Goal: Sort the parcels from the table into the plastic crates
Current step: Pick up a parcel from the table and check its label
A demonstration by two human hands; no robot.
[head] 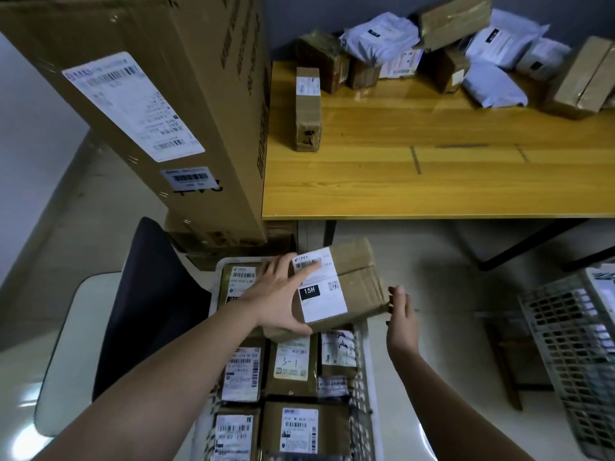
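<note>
A brown cardboard parcel point(356, 284) with a white label marked 15H hangs over the far end of a white plastic crate point(364, 387). My left hand point(283, 294) holds it, fingers spread across the label and thumb under the near edge. My right hand point(401, 314) touches the parcel's right corner with straight fingers. The crate holds several labelled brown parcels point(293, 367). On the yellow wooden table point(416, 174) lie a narrow brown box point(307, 108) and, at the back, a heap of brown boxes and white mailer bags point(492, 58).
A tall cardboard carton point(159, 104) stands left of the table. A dark chair point(146, 311) sits left of the crate. A second white crate point(575, 347) stands at the right edge on the pale tiled floor.
</note>
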